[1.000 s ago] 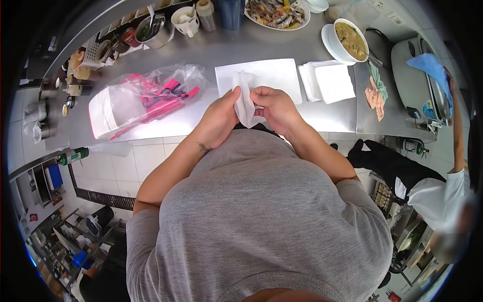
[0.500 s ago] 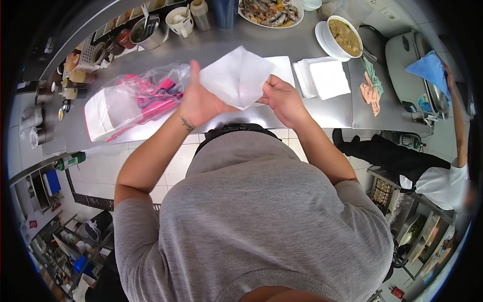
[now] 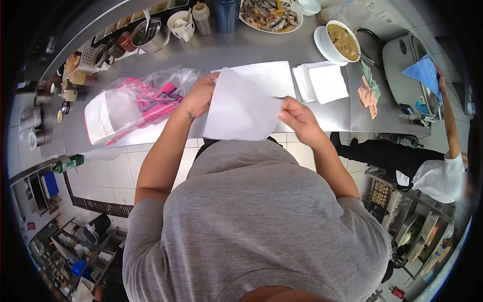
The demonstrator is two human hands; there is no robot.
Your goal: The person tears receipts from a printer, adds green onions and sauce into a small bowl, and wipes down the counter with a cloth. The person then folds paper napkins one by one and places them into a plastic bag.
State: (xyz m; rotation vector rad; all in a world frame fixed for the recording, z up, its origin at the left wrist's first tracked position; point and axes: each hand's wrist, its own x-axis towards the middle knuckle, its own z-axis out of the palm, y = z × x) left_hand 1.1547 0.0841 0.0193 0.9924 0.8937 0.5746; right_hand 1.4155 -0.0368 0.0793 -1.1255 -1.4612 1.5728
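A white paper napkin, opened into a broad sheet, hangs between my hands over the counter's front edge. My left hand is closed on its upper left edge. At the sheet's right corner, my right hand pinches with thumb and fingers; that edge is slightly blurred. Behind the sheet lies flat white paper, partly covered by it. To the right is a stack of folded white napkins. A pink-and-clear plastic package with white contents lies left of my left hand.
Along the counter's back stand a metal pot, a mug, a plate of fish and a bowl of soup. Crumpled cloths lie at right. Another person's hand holds a blue cloth.
The napkin has gone from a creased, diamond-like shape to a wider sheet lower down and nearer my body. My left hand has closed on its edge; my right hand has moved right and down.
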